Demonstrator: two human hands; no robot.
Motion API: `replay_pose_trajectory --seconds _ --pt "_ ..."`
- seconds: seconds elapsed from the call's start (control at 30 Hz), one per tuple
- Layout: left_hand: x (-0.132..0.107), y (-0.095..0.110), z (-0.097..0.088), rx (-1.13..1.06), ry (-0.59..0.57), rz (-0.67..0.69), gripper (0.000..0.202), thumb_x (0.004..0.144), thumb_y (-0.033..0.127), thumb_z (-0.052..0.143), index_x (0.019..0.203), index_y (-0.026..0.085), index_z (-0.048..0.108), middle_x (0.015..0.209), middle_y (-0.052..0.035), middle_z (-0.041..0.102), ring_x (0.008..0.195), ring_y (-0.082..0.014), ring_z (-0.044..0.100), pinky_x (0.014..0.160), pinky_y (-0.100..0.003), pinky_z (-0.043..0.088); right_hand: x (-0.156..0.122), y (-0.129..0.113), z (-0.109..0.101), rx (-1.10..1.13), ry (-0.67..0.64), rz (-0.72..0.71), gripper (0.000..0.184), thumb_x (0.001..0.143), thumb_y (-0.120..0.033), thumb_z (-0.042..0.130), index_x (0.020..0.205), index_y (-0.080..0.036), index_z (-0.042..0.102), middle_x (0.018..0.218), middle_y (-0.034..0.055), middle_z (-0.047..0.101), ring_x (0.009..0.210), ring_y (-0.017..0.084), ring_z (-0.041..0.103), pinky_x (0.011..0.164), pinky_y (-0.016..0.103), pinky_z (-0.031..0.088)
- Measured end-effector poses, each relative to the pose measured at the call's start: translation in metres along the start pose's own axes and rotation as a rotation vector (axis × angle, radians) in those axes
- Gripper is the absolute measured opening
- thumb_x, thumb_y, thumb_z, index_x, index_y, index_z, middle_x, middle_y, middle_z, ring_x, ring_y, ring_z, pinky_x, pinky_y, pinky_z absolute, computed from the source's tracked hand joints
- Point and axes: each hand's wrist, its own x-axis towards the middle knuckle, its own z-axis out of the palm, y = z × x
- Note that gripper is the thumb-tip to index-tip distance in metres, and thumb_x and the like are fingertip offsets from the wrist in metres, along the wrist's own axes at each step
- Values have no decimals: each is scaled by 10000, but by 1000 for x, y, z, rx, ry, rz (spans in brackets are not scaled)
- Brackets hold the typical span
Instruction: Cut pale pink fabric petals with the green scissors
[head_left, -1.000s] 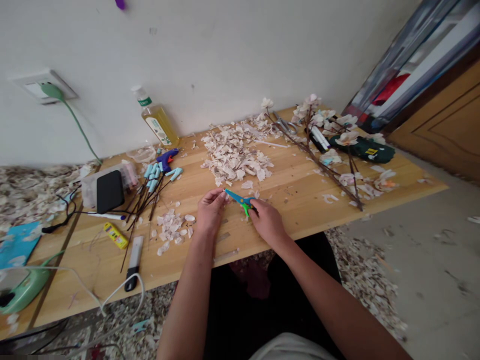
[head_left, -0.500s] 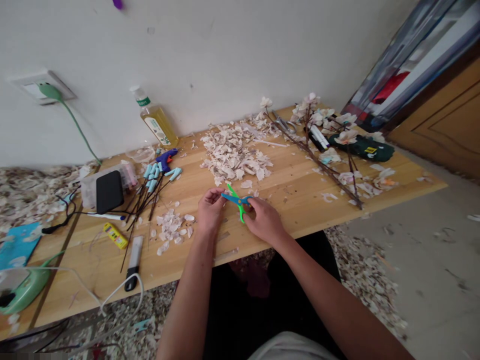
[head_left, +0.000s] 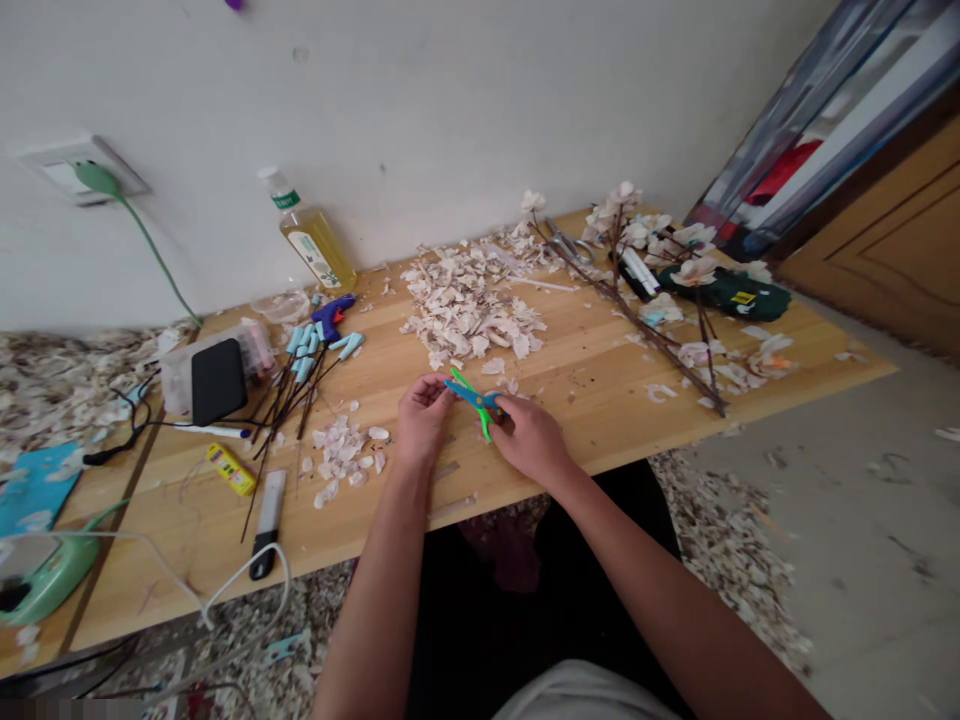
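Note:
My right hand [head_left: 531,436] grips a pair of blue and green scissors [head_left: 478,399] by the handles, with the blades parted and pointing left. Close to the blade tips is my left hand [head_left: 422,412], its fingers pinched together; what they hold is too small to make out. Beyond both hands lies a large heap of pale, petal-like flakes [head_left: 472,305]. A smaller pile of trimmed pale pieces [head_left: 343,452] rests just left of my left wrist.
At left are a blue glue gun [head_left: 332,317], dark thin sticks with light-blue ends [head_left: 304,355], a black phone [head_left: 218,382], a yellow box [head_left: 230,469] and a utility knife [head_left: 268,525]. An oil bottle [head_left: 319,245] stands by the wall. A flowering branch [head_left: 637,325] lies right.
The scissor blades have closed slightly, their angle a little narrower than before. Both hands stay in nearly the same place.

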Motion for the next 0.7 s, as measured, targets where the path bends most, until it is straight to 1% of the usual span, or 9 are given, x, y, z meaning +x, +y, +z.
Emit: replay_pose_trajectory --seconds 0.1,0.23,0.43,0.53,0.63,0.7 --pt "0 1 1 -20 -6 -5 257 679 291 834 871 199 690 845 -16 709 756 -127 656 787 -273 527 0 1 1 -1 -5 2 32 863 -257 603 890 -242 606 884 30 681 822 204 603 684 291 380" --pt "0 2 1 -49 -16 -20 257 676 303 839 845 200 675 794 -3 684 719 -120 638 757 -260 520 1 4 3 11 -4 -3 71 870 -230 594 931 -245 627 931 36 696 857 214 614 693 293 388" --pt "-2 3 3 -91 -39 -40 276 694 328 833 866 199 661 769 4 660 678 -111 624 724 -256 517 3 6 5 6 -9 43 96 867 -200 564 915 -245 634 887 32 697 806 214 618 671 299 384" --pt "-2 4 3 -93 -18 -41 271 689 339 834 840 198 659 757 4 662 675 -112 621 721 -252 511 2 3 4 13 9 48 111 848 -233 585 955 -242 616 897 37 689 819 217 613 697 305 396" --pt "0 4 2 -106 11 -18 266 672 329 846 818 201 666 750 12 660 674 -100 607 693 -225 487 0 -1 1 17 13 3 156 839 -297 612 978 -231 584 914 47 672 861 225 604 733 312 405" --pt "0 4 1 -115 25 -4 272 652 308 861 810 200 667 762 14 658 689 -93 601 676 -206 470 0 -3 0 13 1 -15 162 841 -331 617 962 -233 573 905 44 664 863 224 598 734 312 402"
